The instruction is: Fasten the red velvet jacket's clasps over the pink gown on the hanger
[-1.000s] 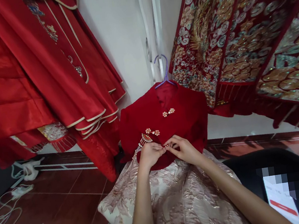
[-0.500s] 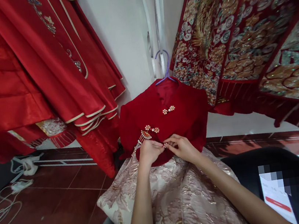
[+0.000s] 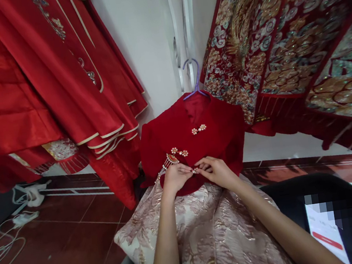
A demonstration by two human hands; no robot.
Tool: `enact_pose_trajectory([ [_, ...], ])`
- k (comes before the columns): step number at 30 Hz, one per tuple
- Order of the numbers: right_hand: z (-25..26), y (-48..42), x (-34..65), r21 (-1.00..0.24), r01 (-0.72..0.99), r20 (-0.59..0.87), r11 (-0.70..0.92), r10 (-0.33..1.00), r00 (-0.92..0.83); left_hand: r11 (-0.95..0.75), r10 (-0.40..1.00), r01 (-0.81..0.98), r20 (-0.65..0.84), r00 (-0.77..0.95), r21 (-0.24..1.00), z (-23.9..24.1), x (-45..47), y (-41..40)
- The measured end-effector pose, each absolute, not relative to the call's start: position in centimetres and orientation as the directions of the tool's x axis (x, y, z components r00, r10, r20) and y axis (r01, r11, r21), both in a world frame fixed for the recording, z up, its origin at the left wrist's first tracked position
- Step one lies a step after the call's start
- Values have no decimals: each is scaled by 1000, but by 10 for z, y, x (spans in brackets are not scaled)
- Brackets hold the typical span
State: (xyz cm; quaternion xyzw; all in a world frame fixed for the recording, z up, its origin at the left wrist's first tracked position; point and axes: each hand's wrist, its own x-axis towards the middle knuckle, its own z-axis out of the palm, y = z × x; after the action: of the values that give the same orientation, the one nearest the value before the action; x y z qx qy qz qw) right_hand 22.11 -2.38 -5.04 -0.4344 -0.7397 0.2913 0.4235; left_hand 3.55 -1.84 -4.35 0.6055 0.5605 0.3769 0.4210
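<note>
A dark red velvet jacket (image 3: pixel 169 128) hangs from a purple hanger (image 3: pixel 196 89) in the middle of the view. Near its lower front edge, my left hand (image 3: pixel 176 177) and my right hand (image 3: pixel 214 171) meet with fingertips pinched on a small pearl clasp (image 3: pixel 195 171). Most of that clasp is covered by my fingers. Above my hands sit two flower-shaped pearl clasps, a middle one (image 3: pixel 179 152) and an upper one (image 3: pixel 199 129). A fan-shaped beaded pendant (image 3: pixel 172 159) dangles just above my left hand.
A pale brocade skirt (image 3: pixel 206 232) spreads below the jacket and under my forearms. Red garments (image 3: pixel 66 77) hang at left, heavily embroidered ones (image 3: pixel 281 38) at right. A lit phone (image 3: pixel 326 233) lies on dark cloth at lower right. White cables (image 3: pixel 5 247) trail over the tiled floor.
My right hand's fingers have shifted slightly at the clasp, and a little more of the pearls shows. Otherwise the scene is nearly the same.
</note>
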Motion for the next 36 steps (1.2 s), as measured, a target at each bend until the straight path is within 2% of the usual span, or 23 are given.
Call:
enact_pose_trajectory([
  [4,-24,-25,246,-891,287,357,353,933,-37,-25,1000,520,26,7,854,-37,20,-20],
  [7,-2,-30,264,-917,183,380,354,916,130,-47,999,539,50,8,841,-30,10,-24],
  [10,8,-34,270,-912,166,406,376,886,223,-84,996,524,75,39,847,-23,8,-30],
  [12,5,-34,267,-918,178,387,356,901,195,-119,991,520,72,109,846,-20,12,-33],
  [15,-12,-30,254,-931,245,276,271,961,-12,-153,974,525,39,221,837,-22,20,-34],
  [17,-24,-28,245,-915,318,209,250,965,-159,-142,974,549,17,228,824,-25,24,-32],
  [19,-33,-26,236,-880,377,209,288,949,-237,-132,976,574,6,216,808,-29,27,-31],
  [23,-44,-25,225,-832,434,238,346,928,-286,-214,964,612,65,257,761,-32,31,-30],
  [29,-53,-22,224,-841,410,235,353,921,-311,-294,954,686,160,254,666,-26,35,-34],
  [36,-50,-25,220,-840,406,253,361,921,-295,-313,938,525,173,300,791,-33,31,-29],
])
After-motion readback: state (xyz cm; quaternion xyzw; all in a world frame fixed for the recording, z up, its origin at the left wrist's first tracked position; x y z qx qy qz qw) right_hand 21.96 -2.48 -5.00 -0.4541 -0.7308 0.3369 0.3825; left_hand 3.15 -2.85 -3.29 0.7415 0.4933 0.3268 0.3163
